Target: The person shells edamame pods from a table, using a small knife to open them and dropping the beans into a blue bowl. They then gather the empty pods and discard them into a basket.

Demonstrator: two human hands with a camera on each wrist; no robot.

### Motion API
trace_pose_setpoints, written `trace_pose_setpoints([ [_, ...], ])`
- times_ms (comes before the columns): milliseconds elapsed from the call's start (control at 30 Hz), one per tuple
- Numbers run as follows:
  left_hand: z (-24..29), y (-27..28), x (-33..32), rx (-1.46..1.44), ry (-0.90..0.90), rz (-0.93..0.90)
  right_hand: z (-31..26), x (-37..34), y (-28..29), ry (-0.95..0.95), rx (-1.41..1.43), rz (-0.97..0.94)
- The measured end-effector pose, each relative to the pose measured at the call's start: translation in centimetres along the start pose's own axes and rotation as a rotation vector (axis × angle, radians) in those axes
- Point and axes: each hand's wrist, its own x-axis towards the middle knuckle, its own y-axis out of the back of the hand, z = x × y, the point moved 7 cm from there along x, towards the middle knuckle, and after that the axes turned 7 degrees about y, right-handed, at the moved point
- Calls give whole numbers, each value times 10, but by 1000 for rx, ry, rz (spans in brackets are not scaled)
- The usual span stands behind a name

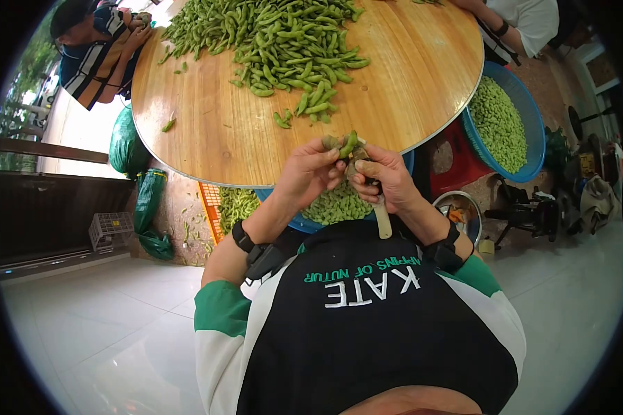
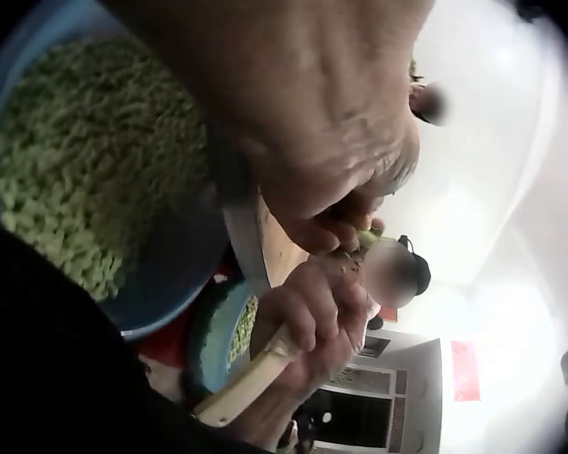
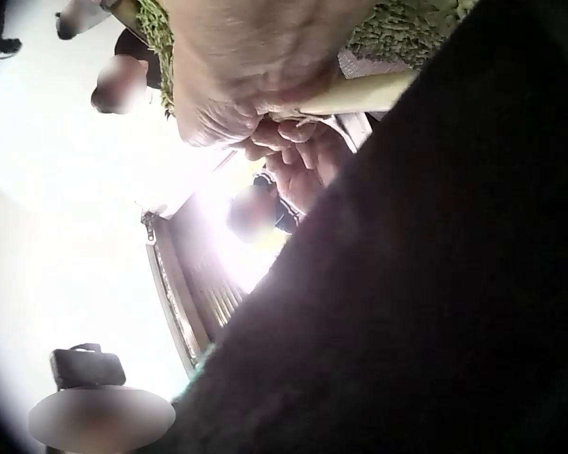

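Both hands meet just off the near edge of the round wooden table (image 1: 208,138). The left hand (image 1: 310,169) pinches a green pod (image 1: 349,144) between thumb and fingers. Curled round a tool with a pale handle (image 1: 383,220), the right hand (image 1: 387,178) has its thumb close beside the pod; the handle sticks out below the palm, also visible in the left wrist view (image 2: 246,386). The tool's working end is hidden by the fingers. A large heap of pods (image 1: 284,41) lies on the table beyond the hands. Under the hands, a basin holds shelled beans (image 1: 336,205).
A blue basin (image 1: 541,138) of shelled beans stands at the right on a red stool (image 1: 457,162). An orange crate (image 1: 209,207) with pods is below left, near green sacks (image 1: 126,142). A metal bowl (image 1: 472,207) sits low right. People (image 1: 93,55) are across the table.
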Motion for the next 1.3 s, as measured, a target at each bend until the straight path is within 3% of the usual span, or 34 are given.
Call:
trace_pose_setpoints([
  [133,-10,-12,-2,-271,179,-243,-3,-5,-7,-71,130,-68],
  [267,-12,-19,-2,-215,187,-158,1,-6,0,-124,230,-23],
  [333,17,-17,-6,651,-434,109,3,-7,5,-138,224,46],
  [367,18,-15,-8,650,-431,108,7,-8,5,-170,251,45],
  [433,35,-41,-30,1526,-806,248,12,-10,4,-207,278,42],
  [567,40,-47,-38,1489,-786,217,16,-9,-2,-224,360,23],
  [633,35,-23,-26,1100,-447,230,18,-10,-6,-221,361,12],
  [667,36,-24,-28,1099,-452,235,16,-10,-9,-196,339,-8],
  [733,31,-20,-26,690,-231,189,11,-7,-13,-173,315,-31],
  [833,25,-15,-25,517,-156,169,7,-8,-13,-142,245,-55],
  [933,19,-8,-23,491,-141,199,6,-10,-15,-156,185,-68],
  [1033,9,0,-20,416,-120,171,3,-13,-17,-97,-58,17],
  [1100,8,-3,-21,390,-141,114,-1,-9,-14,39,-356,9],
  [1233,8,-5,-21,397,-260,88,4,-14,-16,9,-426,19],
  [1300,4,-9,-23,333,-222,83,0,-17,-22,62,-653,15],
])
